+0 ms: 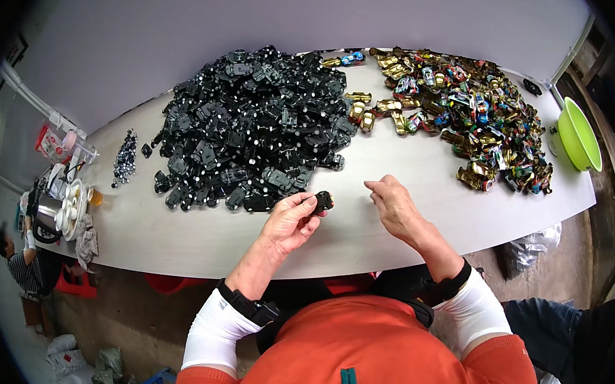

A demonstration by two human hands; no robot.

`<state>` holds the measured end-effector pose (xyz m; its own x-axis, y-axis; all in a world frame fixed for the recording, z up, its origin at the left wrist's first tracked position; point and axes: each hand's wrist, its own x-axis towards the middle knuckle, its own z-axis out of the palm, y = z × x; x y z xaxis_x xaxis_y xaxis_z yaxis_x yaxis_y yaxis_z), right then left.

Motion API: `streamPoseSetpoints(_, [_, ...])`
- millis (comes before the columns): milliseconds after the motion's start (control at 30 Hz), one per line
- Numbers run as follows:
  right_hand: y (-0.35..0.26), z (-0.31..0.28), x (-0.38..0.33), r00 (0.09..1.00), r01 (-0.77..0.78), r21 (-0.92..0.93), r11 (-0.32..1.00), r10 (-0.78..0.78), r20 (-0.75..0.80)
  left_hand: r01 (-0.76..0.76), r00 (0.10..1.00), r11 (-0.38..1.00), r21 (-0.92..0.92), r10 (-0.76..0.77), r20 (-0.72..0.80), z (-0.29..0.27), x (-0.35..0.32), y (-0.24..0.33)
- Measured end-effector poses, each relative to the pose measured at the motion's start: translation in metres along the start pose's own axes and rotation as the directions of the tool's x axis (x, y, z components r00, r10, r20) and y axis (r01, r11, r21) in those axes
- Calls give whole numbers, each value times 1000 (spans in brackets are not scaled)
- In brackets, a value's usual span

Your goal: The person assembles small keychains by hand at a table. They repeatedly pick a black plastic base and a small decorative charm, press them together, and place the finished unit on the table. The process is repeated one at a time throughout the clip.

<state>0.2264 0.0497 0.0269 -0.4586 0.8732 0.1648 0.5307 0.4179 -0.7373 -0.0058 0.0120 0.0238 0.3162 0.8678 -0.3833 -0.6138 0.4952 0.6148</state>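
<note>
My left hand is closed, pinching a small toy car between thumb and fingers. The car's dark underside or base shows, with a bit of orange at its right end. Just right of it, over the bare tabletop, my right hand is apart from the car, its fingers stretched toward the left and nothing visible in them. Beyond my left hand spreads a big heap of black toy car bases with small wheels. Farther right lies a second heap of shiny gold and multicoloured toy car bodies.
A pale table carries both heaps. A small pile of silvery wheel-like parts lies at the left. A lime-green basin stands at the right edge. Cups on a tray and a cloth occupy the left end, near another person.
</note>
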Motion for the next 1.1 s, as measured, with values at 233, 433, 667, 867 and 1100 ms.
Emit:
streamPoseSetpoints(233, [-41, -11, 1, 912, -392, 718, 575, 143, 383, -70, 990, 994, 83, 59, 130, 3, 0, -5])
streamPoseSetpoints(433, [-38, -5, 0, 868, -481, 737, 474, 140, 477, -113, 991, 969, 220, 95, 89, 12, -6, -6])
streamPoseSetpoints(667, [-39, -8, 0, 880, -452, 714, 534, 135, 456, -124, 992, 955, 270, 109, 70, 19, -7, -4])
streamPoseSetpoints(867, [-44, -3, 1, 903, -408, 607, 682, 203, 379, -235, 968, 886, 399, 250, 15, 33, -13, -6])
streamPoseSetpoints(1100, [-38, -1, 2, 893, -436, 635, 638, 219, 393, -207, 966, 881, 425, 253, -54, 33, -8, -3])
